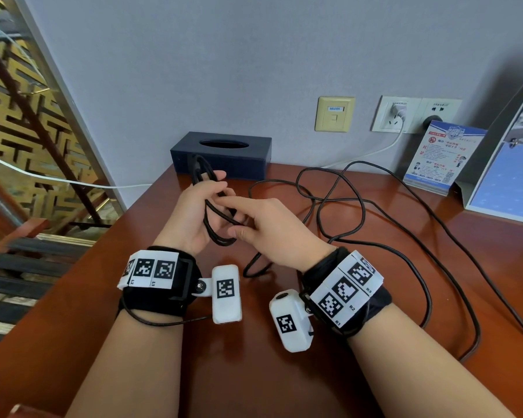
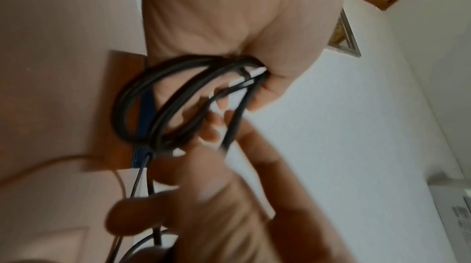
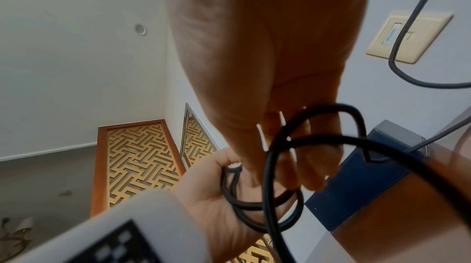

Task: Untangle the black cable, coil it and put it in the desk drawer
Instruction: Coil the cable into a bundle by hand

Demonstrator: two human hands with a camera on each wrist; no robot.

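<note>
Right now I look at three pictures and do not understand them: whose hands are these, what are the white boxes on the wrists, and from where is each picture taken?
There is no machine here: a person works with bare hands. The big picture comes from a camera worn on the head, looking down. The white boxes on the wrist straps are small cameras. They took the other two pictures, each looking closely along one hand. The left hand grips several loops of the black cable. The right hand touches that coil, but the blur hides whether it pinches a strand. The rest of the cable lies loose on the wooden desk. By the wall stand a dark tissue box and a leaflet.
</note>
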